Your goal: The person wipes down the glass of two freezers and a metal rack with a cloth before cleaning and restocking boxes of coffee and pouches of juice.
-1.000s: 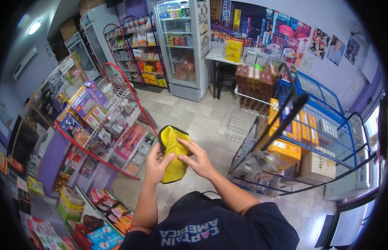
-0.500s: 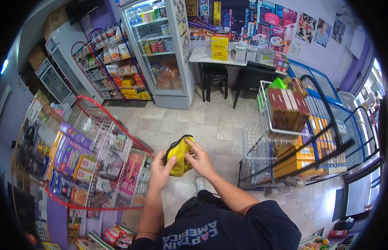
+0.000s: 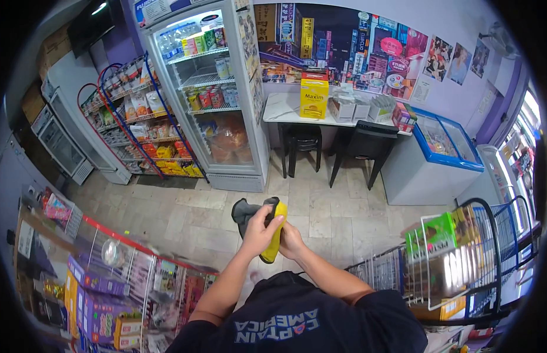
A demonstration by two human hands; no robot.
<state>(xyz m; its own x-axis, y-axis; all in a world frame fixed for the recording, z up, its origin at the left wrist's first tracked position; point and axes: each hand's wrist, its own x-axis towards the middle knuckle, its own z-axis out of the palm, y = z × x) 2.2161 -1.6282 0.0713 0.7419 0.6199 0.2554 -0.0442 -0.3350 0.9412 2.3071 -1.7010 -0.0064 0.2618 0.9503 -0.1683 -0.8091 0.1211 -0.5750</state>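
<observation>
The person's left hand (image 3: 260, 233) pinches the cloth (image 3: 274, 238), its fingers bent over the dark-edged fold near the top and its thumb against the yellow side. A grey flap spreads out to the left of those fingers. The right hand (image 3: 291, 242) is at the cloth's right edge; its fingertips are hidden, so their grip cannot be told. The cloth hangs above the tiled floor (image 3: 226, 203).

My black-edged cloth (image 3: 273, 242) is yellow one side, grey the other; my navy T-shirt (image 3: 344, 317) has pale lettering (image 3: 277, 331).
</observation>
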